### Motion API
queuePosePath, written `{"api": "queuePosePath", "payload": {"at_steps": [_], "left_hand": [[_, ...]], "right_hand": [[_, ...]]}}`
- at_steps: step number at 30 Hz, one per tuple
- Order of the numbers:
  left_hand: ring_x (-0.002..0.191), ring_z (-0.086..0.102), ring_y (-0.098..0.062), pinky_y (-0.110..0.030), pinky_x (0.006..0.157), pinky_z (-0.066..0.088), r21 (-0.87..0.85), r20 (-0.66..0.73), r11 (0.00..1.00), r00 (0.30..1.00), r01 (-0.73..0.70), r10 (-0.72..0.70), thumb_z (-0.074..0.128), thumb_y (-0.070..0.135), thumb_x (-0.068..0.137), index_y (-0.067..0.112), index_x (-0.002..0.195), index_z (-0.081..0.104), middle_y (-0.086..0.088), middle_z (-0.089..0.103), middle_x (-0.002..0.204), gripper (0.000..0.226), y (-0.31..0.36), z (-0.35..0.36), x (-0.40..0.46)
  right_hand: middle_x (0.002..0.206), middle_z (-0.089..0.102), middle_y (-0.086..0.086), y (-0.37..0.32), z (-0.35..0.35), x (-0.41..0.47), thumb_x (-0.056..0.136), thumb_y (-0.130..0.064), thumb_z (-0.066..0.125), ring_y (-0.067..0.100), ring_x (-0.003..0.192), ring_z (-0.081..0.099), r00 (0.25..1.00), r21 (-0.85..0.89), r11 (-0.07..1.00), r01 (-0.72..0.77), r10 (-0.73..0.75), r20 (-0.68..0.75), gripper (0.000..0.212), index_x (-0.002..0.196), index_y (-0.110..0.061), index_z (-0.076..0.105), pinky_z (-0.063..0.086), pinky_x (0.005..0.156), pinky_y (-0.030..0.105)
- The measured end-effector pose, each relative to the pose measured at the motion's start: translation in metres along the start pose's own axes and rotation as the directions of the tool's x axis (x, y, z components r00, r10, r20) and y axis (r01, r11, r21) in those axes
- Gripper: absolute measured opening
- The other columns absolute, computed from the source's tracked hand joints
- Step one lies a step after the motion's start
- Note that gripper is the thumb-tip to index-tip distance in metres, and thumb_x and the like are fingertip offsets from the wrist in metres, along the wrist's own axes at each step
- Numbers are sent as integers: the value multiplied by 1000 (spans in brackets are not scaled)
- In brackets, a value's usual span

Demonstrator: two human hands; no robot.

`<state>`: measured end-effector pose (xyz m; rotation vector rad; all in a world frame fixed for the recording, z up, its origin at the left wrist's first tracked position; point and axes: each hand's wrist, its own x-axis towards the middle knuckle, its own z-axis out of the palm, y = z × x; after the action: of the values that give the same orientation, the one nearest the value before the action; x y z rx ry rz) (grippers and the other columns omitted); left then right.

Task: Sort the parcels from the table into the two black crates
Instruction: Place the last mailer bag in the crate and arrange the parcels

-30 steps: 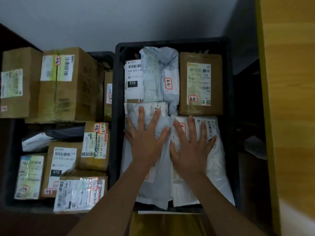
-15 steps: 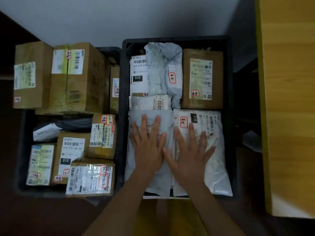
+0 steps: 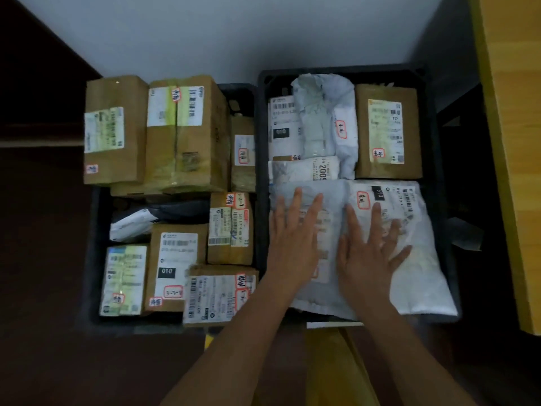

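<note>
Two black crates stand side by side on the floor. The right crate (image 3: 345, 70) holds soft mailer bags and a brown box (image 3: 388, 130). My left hand (image 3: 295, 238) lies flat with spread fingers on a grey mailer bag (image 3: 332, 194) at the crate's near half. Beside it, my right hand (image 3: 369, 253) presses flat on a white mailer bag (image 3: 421, 273) with a label. The left crate (image 3: 93, 259) is packed with cardboard boxes, two tall boxes (image 3: 187, 133) rising above its far end.
A wooden table edge (image 3: 509, 142) runs down the right side. A white wall (image 3: 234, 33) stands behind the crates. Dark floor lies to the left and near me, with something yellow (image 3: 330, 361) below the right crate.
Both hands slid a little toward me over the bags while staying flat. The camera has drawn back, so both crates show more fully.
</note>
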<state>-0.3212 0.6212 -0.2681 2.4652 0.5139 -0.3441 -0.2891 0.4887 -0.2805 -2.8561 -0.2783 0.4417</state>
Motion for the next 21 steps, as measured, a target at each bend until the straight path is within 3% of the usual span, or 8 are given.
{"api": "queuePosePath", "payload": {"at_steps": [3,6,8,10,12,16,21], "left_hand": [[151,-10,-25,-47,121,-2,-1,-211,996,974,-85,83,33,26,104,33,154,9,-1,-1,164,56,-40,-29,-36],[151,0,-27,-52,121,9,34,-310,999,951,28,-16,25,35,103,28,154,18,-4,10,163,51,-103,-51,-77],[151,0,-30,-57,119,12,73,-217,986,968,148,-129,18,51,101,37,154,14,0,6,164,55,-148,-60,-102],[150,-11,-26,-57,120,7,37,4,976,977,213,-214,4,70,91,57,146,-7,9,-3,164,57,-179,-63,-116],[149,-20,-22,-56,120,3,1,158,981,968,195,-193,-7,79,81,66,137,-15,17,-7,162,58,-189,-60,-116],[144,-31,-22,-61,116,-11,-61,169,983,972,176,-163,-6,78,81,55,148,2,23,-8,161,71,-182,-52,-109],[142,-35,-21,-57,113,-22,-89,183,983,973,161,-142,-1,71,86,52,149,6,24,-9,160,66,-189,-48,-109]], "right_hand": [[165,2,3,-61,2,-36,98,-40,31,35,151,-1,987,48,992,120,-114,-117,58,155,-38,18,3,116,65],[165,11,0,-124,33,-75,99,-40,38,30,152,4,958,109,954,281,-271,-95,56,153,-39,23,4,118,58],[165,12,-5,-154,59,-97,101,-41,34,25,152,3,956,117,949,291,-291,-16,52,152,-39,27,2,119,56],[163,16,-10,-171,76,-109,102,-41,25,18,152,8,973,110,968,225,-229,21,50,150,-37,36,3,120,55],[160,25,-10,-173,85,-111,100,-40,22,15,151,15,985,89,982,169,-170,2,51,147,-35,43,3,122,51],[156,37,-7,-170,91,-105,98,-40,22,15,148,26,989,65,987,146,-144,-38,53,142,-33,50,6,122,49],[148,47,-5,-174,93,-107,98,-37,26,18,140,37,983,72,985,155,-147,-106,47,130,-30,60,6,122,47]]}}
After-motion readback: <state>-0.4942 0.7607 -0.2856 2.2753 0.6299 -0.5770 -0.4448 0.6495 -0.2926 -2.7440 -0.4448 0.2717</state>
